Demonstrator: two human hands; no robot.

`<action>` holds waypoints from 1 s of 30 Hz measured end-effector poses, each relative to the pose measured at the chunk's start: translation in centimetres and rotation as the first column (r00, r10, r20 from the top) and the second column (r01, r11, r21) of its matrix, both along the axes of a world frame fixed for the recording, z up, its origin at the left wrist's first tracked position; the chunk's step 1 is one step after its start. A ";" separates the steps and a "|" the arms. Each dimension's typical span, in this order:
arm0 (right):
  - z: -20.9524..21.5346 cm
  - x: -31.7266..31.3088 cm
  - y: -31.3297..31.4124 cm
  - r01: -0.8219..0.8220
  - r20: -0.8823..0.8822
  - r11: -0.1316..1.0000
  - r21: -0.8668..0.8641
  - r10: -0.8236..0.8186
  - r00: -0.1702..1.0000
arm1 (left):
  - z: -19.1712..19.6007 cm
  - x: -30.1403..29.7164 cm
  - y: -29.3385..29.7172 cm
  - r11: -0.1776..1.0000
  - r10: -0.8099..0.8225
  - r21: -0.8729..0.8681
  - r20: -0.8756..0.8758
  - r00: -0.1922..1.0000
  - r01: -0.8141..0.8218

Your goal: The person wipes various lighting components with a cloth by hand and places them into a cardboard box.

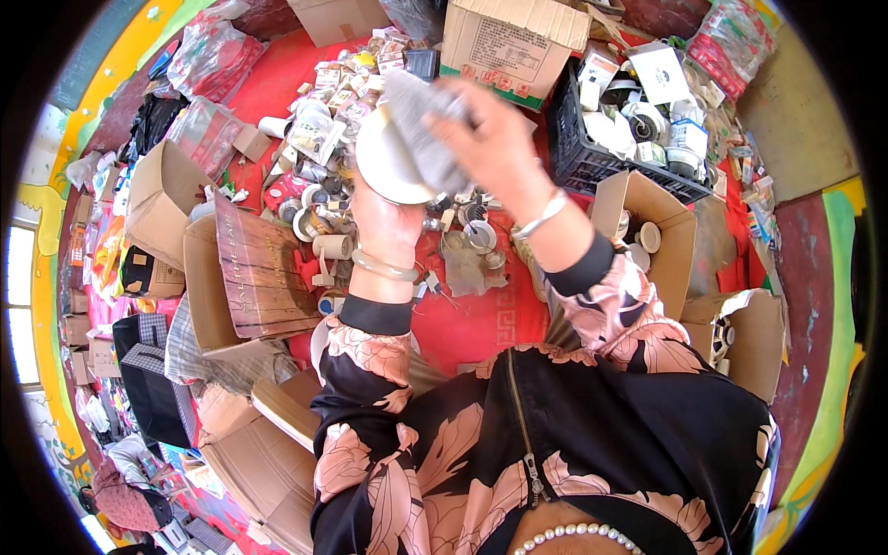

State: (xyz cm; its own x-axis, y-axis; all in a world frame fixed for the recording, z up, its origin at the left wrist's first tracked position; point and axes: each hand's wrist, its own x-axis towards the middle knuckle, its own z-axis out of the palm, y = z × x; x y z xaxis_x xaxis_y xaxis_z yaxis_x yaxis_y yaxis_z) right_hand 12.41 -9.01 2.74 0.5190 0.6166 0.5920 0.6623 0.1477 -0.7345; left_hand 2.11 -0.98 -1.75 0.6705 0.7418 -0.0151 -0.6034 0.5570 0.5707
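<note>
In front of me, above the cluttered floor, my left hand (387, 222) grips a white round disc (381, 159) with a raised rim, perhaps a lamp panel. Its fingers are mostly hidden behind the disc. My right hand (495, 143) is closed on a grey cloth (421, 120), which lies against the disc's right side and covers part of its face. The cloth and the right fingers are slightly blurred. Below the hands lies a pile of small lamp fittings (476, 236) and parts on a red mat (481, 324).
Beyond the hands, small boxes (333, 88) are heaped beside a large carton (513, 51). A black crate (638, 176) of white fittings stands at the far right. Open cartons (652, 217) flank me, including one with a wood-patterned flap (264, 268) on the left.
</note>
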 end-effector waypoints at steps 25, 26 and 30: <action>-0.3 -1.5 -0.5 0.094 0.459 0.992 0.085 -0.123 0.880 | -2.5 -1.3 -0.6 0.889 -0.184 0.403 -0.123 0.975 0.218; -0.2 -0.6 -0.5 0.197 0.428 0.977 0.083 -0.213 0.878 | -2.6 -1.2 -0.6 0.800 -0.042 0.577 -0.221 0.974 0.165; -1.9 -1.4 -1.2 0.117 0.461 0.991 -0.063 -0.075 0.884 | -1.2 -1.4 -0.3 0.844 -0.041 0.516 -0.208 0.977 0.145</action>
State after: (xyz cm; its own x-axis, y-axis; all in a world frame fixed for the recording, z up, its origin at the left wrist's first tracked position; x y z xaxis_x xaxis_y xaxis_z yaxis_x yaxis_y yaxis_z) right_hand 11.06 -10.21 0.86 0.2637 0.6370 0.7244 0.9350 0.0160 -0.3544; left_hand 0.68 -1.29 -2.98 0.7606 0.6070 0.2303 -0.4204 0.1901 0.8872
